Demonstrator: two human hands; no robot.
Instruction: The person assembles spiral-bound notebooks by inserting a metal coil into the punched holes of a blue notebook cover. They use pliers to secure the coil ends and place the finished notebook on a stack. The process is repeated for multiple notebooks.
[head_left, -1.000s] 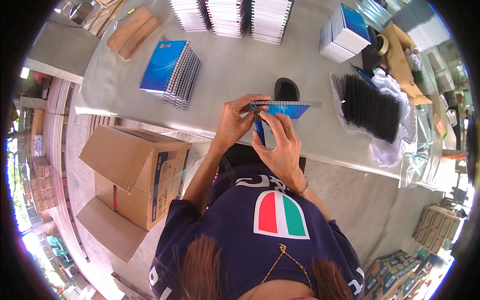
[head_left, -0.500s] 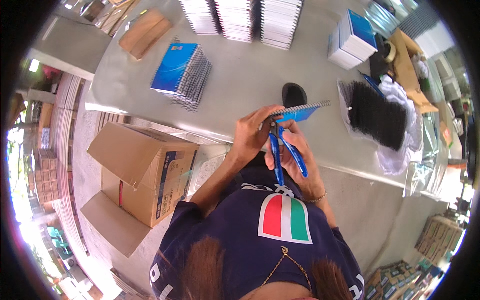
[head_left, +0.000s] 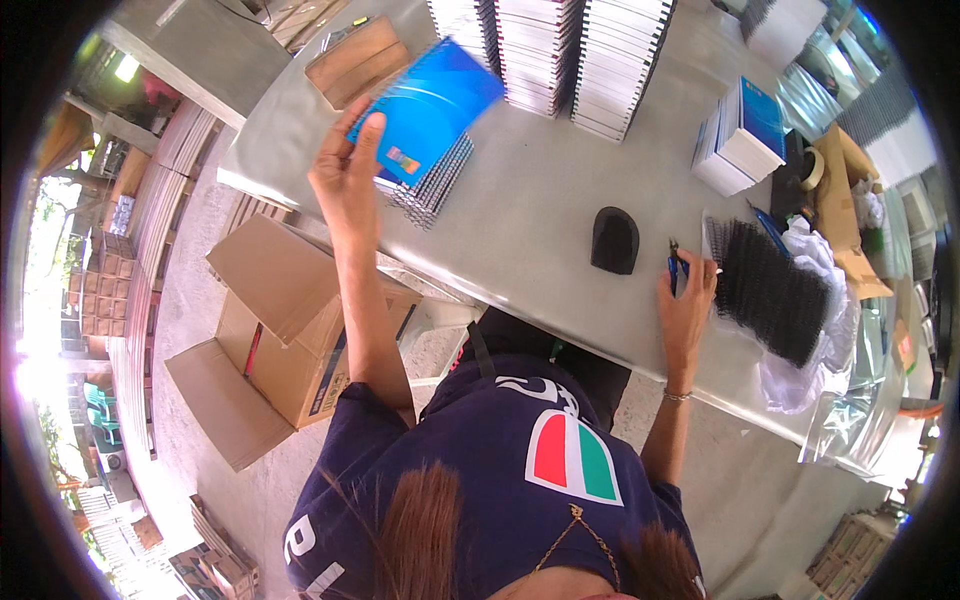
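Note:
Between the thumb and fingers of my left hand [head_left: 345,180] is a blue-covered spiral notebook [head_left: 435,105], raised and tilted over a stack of spiral notebooks [head_left: 448,182] on the left of the table. The raised notebook hides most of that stack. My right hand [head_left: 688,312] rests at the table's near right part, closed around blue-handled cutting pliers [head_left: 677,266] with their jaws pointing away from me. Just right of it lies a pile of black spiral binding coils [head_left: 772,290]. A black rounded pad [head_left: 614,242] lies on the table between my hands.
Tall stacks of bound books [head_left: 612,70] stand at the back. A blue-topped stack of books [head_left: 738,145] is at right, near a tape roll [head_left: 812,168] and crumpled white plastic [head_left: 800,385]. A wooden block [head_left: 357,62] lies far left. An open cardboard box [head_left: 275,285] stands below the table edge.
My hands have moved apart. The left carried the notebook up and left to the stack; the right took the pliers away from its coil, rightward to the table beside the black coils.

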